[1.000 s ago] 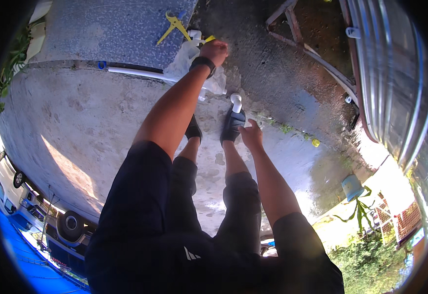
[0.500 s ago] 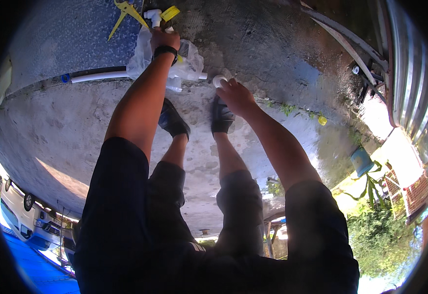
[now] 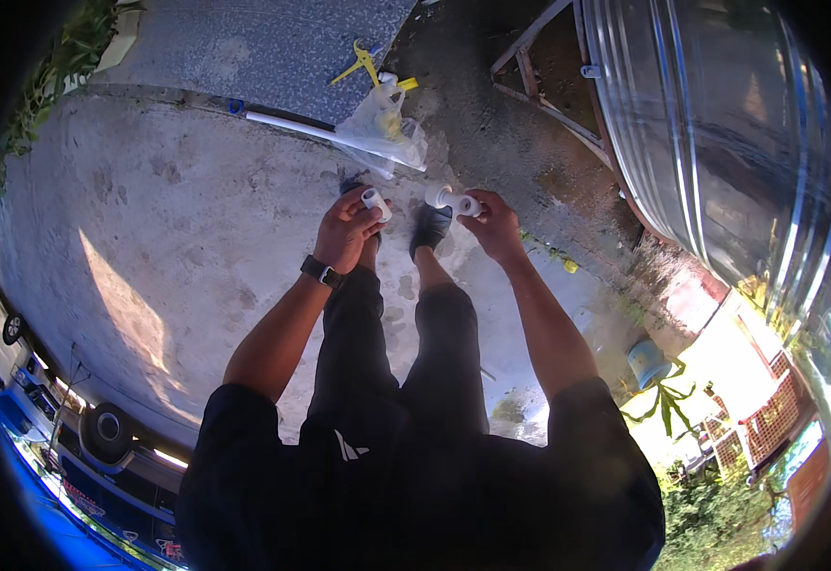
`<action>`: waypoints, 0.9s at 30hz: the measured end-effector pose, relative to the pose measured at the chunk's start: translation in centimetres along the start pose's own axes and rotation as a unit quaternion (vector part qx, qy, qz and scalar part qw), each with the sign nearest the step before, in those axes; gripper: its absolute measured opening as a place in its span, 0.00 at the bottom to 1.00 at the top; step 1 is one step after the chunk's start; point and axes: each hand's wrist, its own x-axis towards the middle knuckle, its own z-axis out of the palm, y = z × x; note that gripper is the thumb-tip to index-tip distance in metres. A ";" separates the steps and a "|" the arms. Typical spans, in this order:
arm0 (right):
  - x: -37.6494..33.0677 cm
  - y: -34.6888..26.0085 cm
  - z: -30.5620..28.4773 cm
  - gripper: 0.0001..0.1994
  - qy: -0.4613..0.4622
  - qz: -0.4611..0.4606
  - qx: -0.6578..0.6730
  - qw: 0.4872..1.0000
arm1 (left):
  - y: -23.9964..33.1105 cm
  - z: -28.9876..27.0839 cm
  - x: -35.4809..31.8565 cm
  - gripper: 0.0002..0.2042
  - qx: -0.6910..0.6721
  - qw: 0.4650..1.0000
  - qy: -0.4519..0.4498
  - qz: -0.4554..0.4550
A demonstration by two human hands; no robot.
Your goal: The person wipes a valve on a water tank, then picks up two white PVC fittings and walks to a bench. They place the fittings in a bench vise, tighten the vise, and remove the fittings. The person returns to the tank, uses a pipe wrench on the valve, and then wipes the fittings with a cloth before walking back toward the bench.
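Between the fingers of my left hand (image 3: 342,236) is a short white plastic pipe coupling (image 3: 375,204), its open end tilted up. My right hand (image 3: 497,226) grips a white plastic pipe fitting (image 3: 451,201) by its right end, where a round opening shows; its left end is wider. The two pieces are apart, held above my shoes. Beyond them on the ground lies a clear plastic bag (image 3: 391,133), bunched up with a yellowish thing inside. A long white pipe (image 3: 287,125) runs leftward from under it.
Past the bag are a yellow tool (image 3: 365,63) and a small yellow piece (image 3: 408,85). A metal sheet wall (image 3: 682,105) stands to the right. A blue bucket (image 3: 647,364) and a small yellow thing (image 3: 569,265) are nearer. Parked vehicles (image 3: 73,419) are at lower left.
My left hand has left the bag and come back toward me with the coupling. My right hand has lifted the white fitting off the ground. The view has shifted.
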 end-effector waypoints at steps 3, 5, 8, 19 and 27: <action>-5.5 -10.4 -1.4 0.23 -0.062 -0.044 0.004 0.997 | 7.1 1.1 -9.3 0.23 -0.015 0.996 -0.068 0.061; -8.9 -17.1 -1.8 0.22 -0.108 -0.072 0.026 0.991 | 11.6 2.2 -15.9 0.26 -0.016 0.990 -0.081 0.115; -13.6 -25.0 -1.6 0.22 -0.169 -0.142 0.105 0.970 | 16.6 3.2 -26.0 0.27 -0.043 0.973 -0.101 0.201; -20.7 -29.6 1.1 0.19 -0.408 -0.219 0.273 0.843 | 2.4 5.9 -58.7 0.23 -0.048 0.818 0.210 0.534; -25.3 -26.8 7.6 0.15 -0.414 -0.216 -0.026 0.884 | -17.0 10.9 -85.1 0.32 -0.030 0.544 0.473 0.693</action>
